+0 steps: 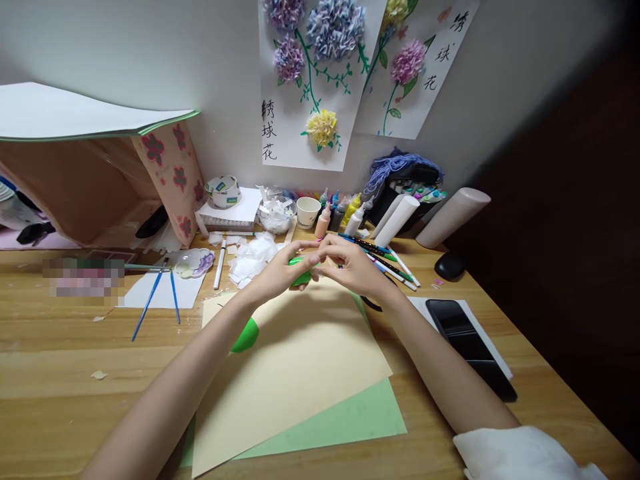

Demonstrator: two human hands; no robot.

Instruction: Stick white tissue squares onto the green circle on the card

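Observation:
My left hand (286, 270) is closed around a bright green lump of what looks like modelling clay (301, 272), partly covered by the fingers. From the other side my right hand (350, 263) reaches over with bent fingers. Its thumb and fingertips meet at the lump's right edge, touching the left fingers; the exact contact is partly hidden. Both hands are above the far edge of a cream sheet of paper (300, 353). A flat green patch (246, 335) lies on that sheet, partly behind my left forearm.
Green paper (340, 417) sticks out under the cream sheet. Paintbrushes (147, 303), a marker (220, 265) and crumpled white tissue (253, 257) lie left. Beyond the hands stand a paper cup (308, 212) and paint bottles (354, 220). Pens (393, 270), a mouse (450, 265) and a phone (467, 343) are right.

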